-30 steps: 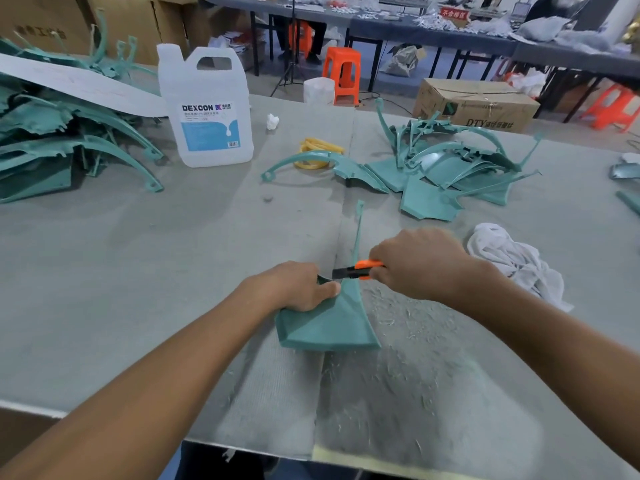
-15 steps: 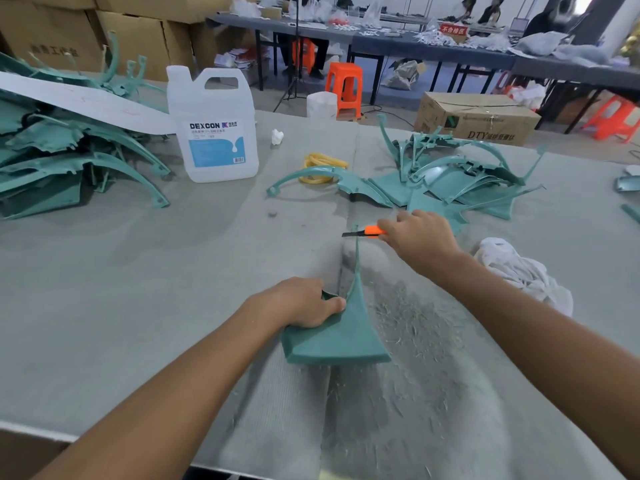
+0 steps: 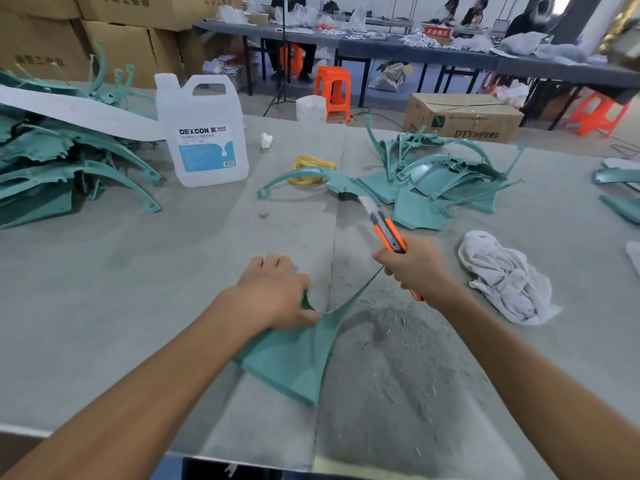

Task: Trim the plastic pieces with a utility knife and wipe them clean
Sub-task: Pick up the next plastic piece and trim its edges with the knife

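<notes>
Air separates the knife (image 3: 384, 226) from the plastic piece (image 3: 294, 358) just now, and that gap is what the next cut hangs on. The right hand (image 3: 412, 265) is wrapped in a fist round the orange handle. The blade is out and points up and away toward the heap of green pieces (image 3: 443, 178) on the far side, touching nothing. The plastic piece lies on the grey table (image 3: 138, 289) between the two arms, below and to the left of the knife hand. Its broad flat end sits toward the near edge. From there it narrows into a thin strip that rises up to the right, its tip ending just beside the right hand. So the long axis runs near-left to far-right, pointing at the knife. The left hand (image 3: 273, 296) is the nearer one to the broad part, fingers curled over its upper edge and pinning it down. I'd say the blade must swing round and drop onto that strip to trim it. The white rag (image 3: 502, 278) lies off to the right, well apart, and wiping looks not yet begun.
</notes>
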Demonstrator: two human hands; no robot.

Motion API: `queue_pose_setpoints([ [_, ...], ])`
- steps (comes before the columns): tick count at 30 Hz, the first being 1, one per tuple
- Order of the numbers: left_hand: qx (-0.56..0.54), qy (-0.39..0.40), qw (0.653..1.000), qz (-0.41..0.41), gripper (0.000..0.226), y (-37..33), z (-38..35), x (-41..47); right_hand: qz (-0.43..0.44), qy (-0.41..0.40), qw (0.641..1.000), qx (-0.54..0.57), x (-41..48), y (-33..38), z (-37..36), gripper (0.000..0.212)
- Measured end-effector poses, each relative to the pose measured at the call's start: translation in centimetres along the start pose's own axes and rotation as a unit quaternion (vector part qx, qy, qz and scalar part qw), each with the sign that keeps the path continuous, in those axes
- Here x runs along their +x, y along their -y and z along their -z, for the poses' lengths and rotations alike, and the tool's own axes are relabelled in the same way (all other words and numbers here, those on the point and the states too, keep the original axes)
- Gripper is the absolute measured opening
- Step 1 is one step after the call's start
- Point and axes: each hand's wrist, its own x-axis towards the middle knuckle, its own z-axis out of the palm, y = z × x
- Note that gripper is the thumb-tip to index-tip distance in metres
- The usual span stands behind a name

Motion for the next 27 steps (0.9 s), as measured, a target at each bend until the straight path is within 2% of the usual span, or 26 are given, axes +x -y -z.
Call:
queue_pose_setpoints([
  [5,-0.048,-0.047,0.998,0.018,0.032,-2.0,1.4,-1.1,-0.069,-0.027,0.976,0.207,-0.7,-1.1,1.3,0.017],
  [7,-0.008,-0.068,0.997,0.035,0.033,-1.4,2.6,-1.3,-0.086,-0.026,0.958,0.273,-1.0,-1.0,1.9,0.016],
  [10,0.113,-0.127,0.983,0.069,0.036,-1.0,3.6,-1.5,-0.119,0.003,0.933,0.338,-2.0,-0.5,1.0,0.015],
  [13,0.112,-0.231,0.966,0.014,0.033,-3.1,2.4,-1.2,-0.169,0.036,0.904,0.391,-3.0,-0.2,-1.9,0.012],
  [15,0.059,-0.23,0.971,-0.028,0.029,-4.6,0.6,-0.4,-0.193,0.059,0.881,0.429,-3.5,0.0,-3.8,0.012],
  [18,0.003,-0.163,0.987,-0.002,0.036,-4.4,-2.2,1.4,-0.221,0.066,0.858,0.458,-3.7,-0.1,-5.2,0.013],
  [20,-0.008,-0.147,0.989,0.022,0.036,-3.7,-3.8,2.0,-0.232,0.068,0.855,0.459,-3.7,-0.5,-5.4,0.014],
  [23,0.009,-0.172,0.985,0.003,0.034,-3.6,-5.0,2.3,-0.221,0.075,0.863,0.447,-3.5,-0.7,-5.2,0.018],
  [25,0.025,-0.181,0.983,-0.015,0.03,-3.4,-5.1,2.1,-0.199,0.07,0.883,0.418,-3.4,-0.4,-4.9,0.027],
  [27,0.053,-0.171,0.984,-0.02,0.024,-2.8,-5.0,2.1,-0.161,0.054,0.924,0.343,-3.6,0.0,-4.3,0.036],
])
